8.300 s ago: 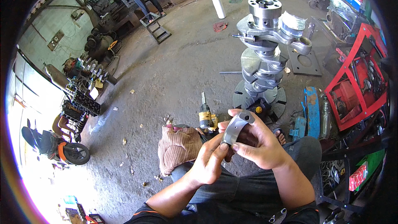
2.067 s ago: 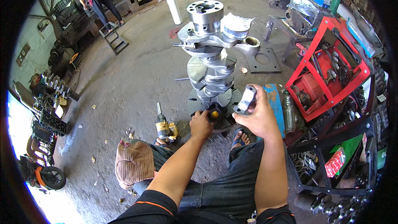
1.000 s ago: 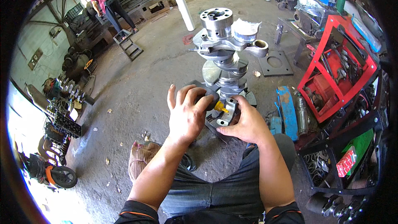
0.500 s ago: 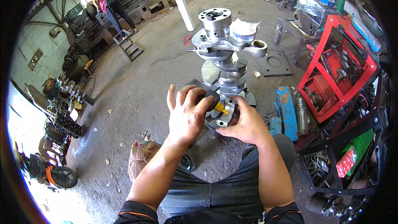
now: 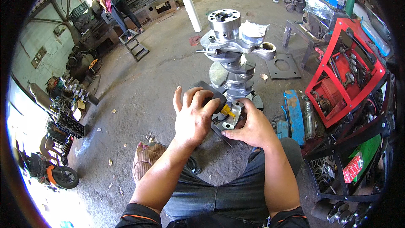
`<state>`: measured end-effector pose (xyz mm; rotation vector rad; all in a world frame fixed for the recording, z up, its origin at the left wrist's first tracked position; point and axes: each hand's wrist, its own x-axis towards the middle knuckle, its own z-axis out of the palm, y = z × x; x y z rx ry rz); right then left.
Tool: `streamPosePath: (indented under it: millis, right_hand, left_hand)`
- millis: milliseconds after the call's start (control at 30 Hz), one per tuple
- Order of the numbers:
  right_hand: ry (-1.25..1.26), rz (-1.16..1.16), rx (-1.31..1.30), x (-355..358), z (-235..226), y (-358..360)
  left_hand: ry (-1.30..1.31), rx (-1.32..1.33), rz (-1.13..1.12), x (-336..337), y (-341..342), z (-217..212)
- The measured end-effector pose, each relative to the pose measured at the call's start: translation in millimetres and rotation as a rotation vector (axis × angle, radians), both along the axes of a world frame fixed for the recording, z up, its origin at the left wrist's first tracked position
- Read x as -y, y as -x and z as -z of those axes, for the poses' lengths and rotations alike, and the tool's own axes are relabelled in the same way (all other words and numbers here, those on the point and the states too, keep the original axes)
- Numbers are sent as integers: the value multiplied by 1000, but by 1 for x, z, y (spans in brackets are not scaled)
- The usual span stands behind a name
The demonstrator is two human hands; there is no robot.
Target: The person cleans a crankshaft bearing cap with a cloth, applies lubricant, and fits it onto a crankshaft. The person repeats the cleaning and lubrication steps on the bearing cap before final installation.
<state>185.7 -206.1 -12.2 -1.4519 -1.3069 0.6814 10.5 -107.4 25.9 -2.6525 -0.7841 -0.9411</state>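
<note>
My left hand (image 5: 192, 116) is wrapped round a dark bottle (image 5: 205, 88), tilted with its yellow nozzle (image 5: 228, 110) pointing down. Its tip is at the curved inner face of a metal bearing cap (image 5: 231, 121), a half-round piece with a bolt hole at each end. Fingers and thumb of my right hand (image 5: 253, 126) hold that cap from the right. Just beyond both hands a crankshaft (image 5: 230, 74) stands upright, a round flange with holes on top. A connecting rod (image 5: 265, 50) sticks out from its right side. Any liquid leaving the nozzle is too small to tell.
On the right stands a red tool rack (image 5: 337, 71) with wrenches, beside a blue metal box (image 5: 294, 116) and a clear plastic bottle (image 5: 309, 120). A flat plate (image 5: 283, 66) lies on the floor. Engine parts (image 5: 69, 120) line the left. A person (image 5: 114, 4) works at a far machine.
The whole scene sits slightly further right in the picture. Both hands keep their grips, with the nozzle still at the cap's inner face.
</note>
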Motion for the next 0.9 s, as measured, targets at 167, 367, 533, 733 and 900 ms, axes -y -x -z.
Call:
streamPosePath:
  millis: [167, 367, 533, 733, 900]
  right_hand:
    - [21, 6, 20, 2, 0, 0]
    - [58, -9, -33, 3, -2, 1]
    - [51, 4, 19, 3, -3, 1]
    - [72, 45, 14, 6, -2, -5]
    - [47, 189, -21, 5, 2, -18]
  left_hand:
    - [-2, 27, 7, -1, 0, 1]
    - [17, 51, 3, -2, 1, 4]
    - [48, 46, 3, -3, 2, 12]
    - [363, 173, -68, -8, -4, 48]
    - [936, 290, -222, -30, -19, 136]
